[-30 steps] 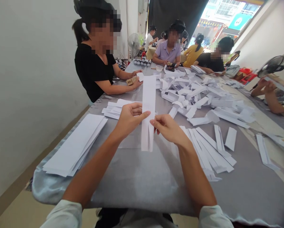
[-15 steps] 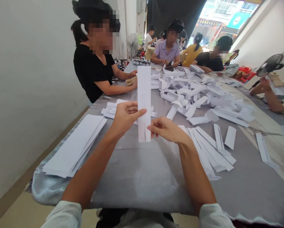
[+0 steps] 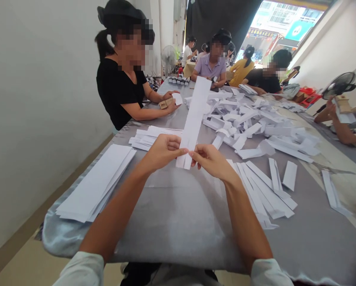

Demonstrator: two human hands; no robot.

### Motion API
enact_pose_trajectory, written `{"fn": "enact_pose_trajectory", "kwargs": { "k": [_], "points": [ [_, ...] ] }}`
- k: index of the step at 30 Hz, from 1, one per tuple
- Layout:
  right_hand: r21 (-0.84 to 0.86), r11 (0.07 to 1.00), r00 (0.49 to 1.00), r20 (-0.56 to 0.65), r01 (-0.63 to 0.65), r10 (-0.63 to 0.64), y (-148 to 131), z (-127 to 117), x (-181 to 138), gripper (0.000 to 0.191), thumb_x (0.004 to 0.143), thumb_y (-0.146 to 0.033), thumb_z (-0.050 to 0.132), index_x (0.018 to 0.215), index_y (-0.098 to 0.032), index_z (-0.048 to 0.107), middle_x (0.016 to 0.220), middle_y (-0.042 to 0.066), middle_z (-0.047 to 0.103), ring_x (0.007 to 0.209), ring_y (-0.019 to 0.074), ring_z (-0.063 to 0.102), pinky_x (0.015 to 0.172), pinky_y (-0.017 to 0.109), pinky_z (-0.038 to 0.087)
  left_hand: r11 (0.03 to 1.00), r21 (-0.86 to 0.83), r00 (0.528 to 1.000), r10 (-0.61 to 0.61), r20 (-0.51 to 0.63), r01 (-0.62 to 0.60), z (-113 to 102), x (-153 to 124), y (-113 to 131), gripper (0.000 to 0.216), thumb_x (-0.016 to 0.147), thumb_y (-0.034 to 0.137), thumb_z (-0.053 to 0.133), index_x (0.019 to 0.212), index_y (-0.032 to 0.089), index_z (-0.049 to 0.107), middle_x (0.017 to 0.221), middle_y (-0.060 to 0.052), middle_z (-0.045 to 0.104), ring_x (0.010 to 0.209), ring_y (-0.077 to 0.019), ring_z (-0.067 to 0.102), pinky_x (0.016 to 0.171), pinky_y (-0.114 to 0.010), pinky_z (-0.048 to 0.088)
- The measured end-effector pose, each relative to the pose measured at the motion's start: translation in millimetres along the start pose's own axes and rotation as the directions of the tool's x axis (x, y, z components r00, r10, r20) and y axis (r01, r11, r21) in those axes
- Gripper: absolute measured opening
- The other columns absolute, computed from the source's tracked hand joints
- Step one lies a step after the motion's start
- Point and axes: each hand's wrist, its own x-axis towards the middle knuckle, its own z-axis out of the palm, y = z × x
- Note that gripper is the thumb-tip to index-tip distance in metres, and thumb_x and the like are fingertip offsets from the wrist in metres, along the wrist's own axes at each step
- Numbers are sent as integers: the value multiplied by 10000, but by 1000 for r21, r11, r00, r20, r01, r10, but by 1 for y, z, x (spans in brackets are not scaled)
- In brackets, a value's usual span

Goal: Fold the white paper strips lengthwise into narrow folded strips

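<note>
Between my hands, above the grey-covered table (image 3: 166,222), a long folded white paper strip (image 3: 195,111) stands up with its top leaning right. My left hand (image 3: 166,153) grips its lower left side, thumb across the front and fingers behind. At the lower right edge, my right hand (image 3: 207,159) pinches the same strip, its thumb close to the left thumb. Fold lines show near the strip's bottom end. A stack of flat white paper sheets (image 3: 97,180) lies to the left of my left arm, and several narrow folded strips (image 3: 261,190) lie right of my right hand.
A large heap of folded white papers (image 3: 240,115) covers the table's far right. More strips (image 3: 139,139) lie beyond my left hand. A person in black (image 3: 121,87) at the left holds a small wooden block (image 3: 166,104). Other people sit farther back; a black fan (image 3: 340,85) stands right.
The paper strip has tilted from upright to leaning right. My hands have come closer together near its lower end, the left sliding lower along it. The view has shifted slightly.
</note>
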Motion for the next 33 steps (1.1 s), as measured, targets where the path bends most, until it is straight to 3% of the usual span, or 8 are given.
{"fn": "enact_pose_trajectory", "kwargs": {
  "k": [3,6,9,13,17,25,30,33],
  "points": [
    [-2,1000,999,39,-13,13,-1,4,1,440,1009,-563,670,782,-186,660,756,55,763,641,149,658,615,275,502,1000,20,1000,11,-11,-10,2,3,-3,298,769,399,929,884,163,789,882,-90,808,766,-217,755,652,-301,564],
    [62,995,983,167,-83,71,-1,7,3,501,966,-634,709,765,-177,671,734,57,754,644,156,693,598,266,505,999,2,996,41,-81,-41,4,5,-5,354,761,402,935,955,146,789,955,-103,818,813,-219,767,717,-313,589],
    [104,988,977,194,-112,90,0,7,3,513,926,-650,755,760,-171,676,700,41,734,619,147,688,594,261,511,999,-29,995,15,-101,-18,4,5,-5,430,734,410,956,1018,140,778,948,-106,816,802,-219,765,704,-312,595],
    [109,992,991,125,-70,56,0,4,1,517,953,-641,725,749,-168,682,693,43,731,601,146,681,588,263,511,998,-32,998,-56,-3,56,1,3,-3,455,769,455,938,1068,167,754,827,-66,795,724,-211,756,638,-304,612],
    [86,995,998,47,-47,43,1,6,1,501,980,-623,691,787,-161,715,716,48,741,608,151,684,581,264,505,997,-5,991,-81,104,81,-2,2,-1,421,789,477,923,1044,184,759,896,-90,819,801,-248,799,659,-333,662],
    [76,996,999,-37,35,-32,-5,9,-1,415,1010,-557,672,905,-165,759,866,72,780,782,182,752,606,254,559,997,-67,999,-27,24,28,3,4,-3,458,739,425,964,1048,167,746,855,-74,812,735,-215,782,672,-308,624],
    [96,991,972,-222,94,-71,-13,14,-6,334,964,-501,725,899,-174,740,880,79,768,830,222,753,556,271,616,986,-162,999,-42,-29,37,12,4,-3,568,674,440,1007,1071,148,725,898,-95,814,728,-210,773,676,-320,630],
    [74,990,924,-373,122,-86,-20,28,-9,310,986,-473,683,1059,-181,757,979,88,773,848,221,745,534,269,625,984,-179,999,-14,-37,7,18,3,-6,509,724,490,970,1016,144,737,845,-74,786,665,-184,735,658,-311,611]
  ]
}}
